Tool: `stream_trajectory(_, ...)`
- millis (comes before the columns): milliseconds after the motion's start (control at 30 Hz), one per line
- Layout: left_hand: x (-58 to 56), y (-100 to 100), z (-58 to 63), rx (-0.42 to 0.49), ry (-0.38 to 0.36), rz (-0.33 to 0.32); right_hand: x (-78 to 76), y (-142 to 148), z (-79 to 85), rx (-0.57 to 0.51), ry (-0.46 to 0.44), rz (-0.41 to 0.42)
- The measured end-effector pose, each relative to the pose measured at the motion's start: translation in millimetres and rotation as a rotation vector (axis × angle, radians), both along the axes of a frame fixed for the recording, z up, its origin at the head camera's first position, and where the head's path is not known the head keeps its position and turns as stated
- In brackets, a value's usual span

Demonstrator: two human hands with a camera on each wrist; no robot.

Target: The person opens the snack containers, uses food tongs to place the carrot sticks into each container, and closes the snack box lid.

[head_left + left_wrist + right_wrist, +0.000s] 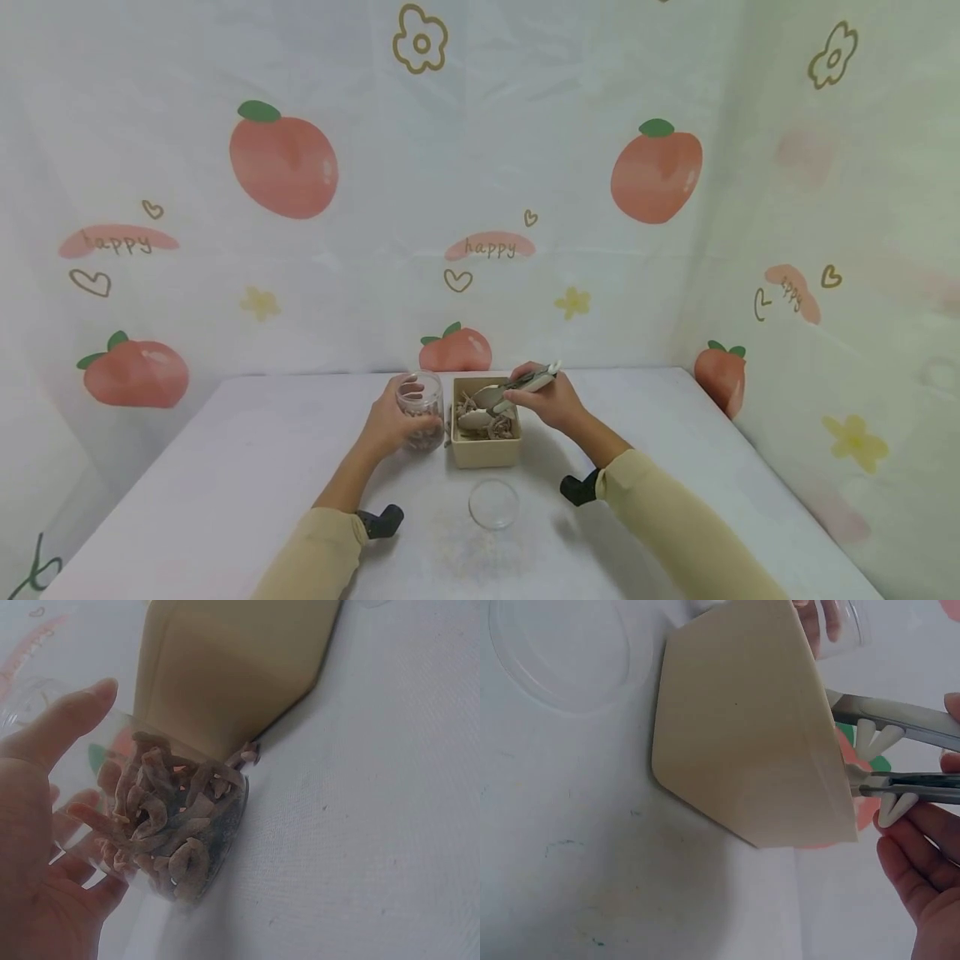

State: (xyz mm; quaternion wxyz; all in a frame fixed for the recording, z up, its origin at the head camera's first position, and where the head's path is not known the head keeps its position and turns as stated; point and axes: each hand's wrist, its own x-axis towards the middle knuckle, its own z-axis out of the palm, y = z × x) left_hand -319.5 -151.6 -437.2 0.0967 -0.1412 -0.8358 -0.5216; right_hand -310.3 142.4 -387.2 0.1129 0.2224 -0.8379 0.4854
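Observation:
My left hand [396, 422] grips a clear jar [422, 392], which stands beside the beige box. Brown-grey dried strips [165, 814] fill the lower part of the jar in the left wrist view. In my right hand [553, 402] are tongs [534, 380] with metal arms and pale handles. Their two spoon-shaped heads [476, 418] reach down into the beige box [486, 454], apart from each other, among more of the strips [501, 428]. Seen from the right wrist, the box wall hides the tong heads, and the fingers [915, 855] hold the tong arms.
A round clear lid [493, 504] lies on the white table [300, 442] in front of the box. One loose strip [244, 755] lies between jar and box. Behind the table hangs a fruit-printed cloth [360, 308].

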Motion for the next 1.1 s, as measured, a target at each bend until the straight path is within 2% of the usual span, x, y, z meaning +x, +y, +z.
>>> stream_trajectory(333,-0.2,0,-0.3,0.008,-0.003,-0.011,31.4,-9,25.2,-0.054,0.016,-0.062)
stream_trajectory(700,-1.0,-1,1.7,0.004,-0.01,-0.01,30.4,-2,37.4,-0.16,0.055,-0.008)
stream_trajectory(1000,0.2,0,1.4,0.007,-0.022,-0.005,33.0,4,51.2,-0.17,0.085,-0.007)
stream_trajectory(1100,-0.5,0,0.9,0.004,-0.018,-0.003,29.8,6,51.3,-0.193,0.099,-0.004)
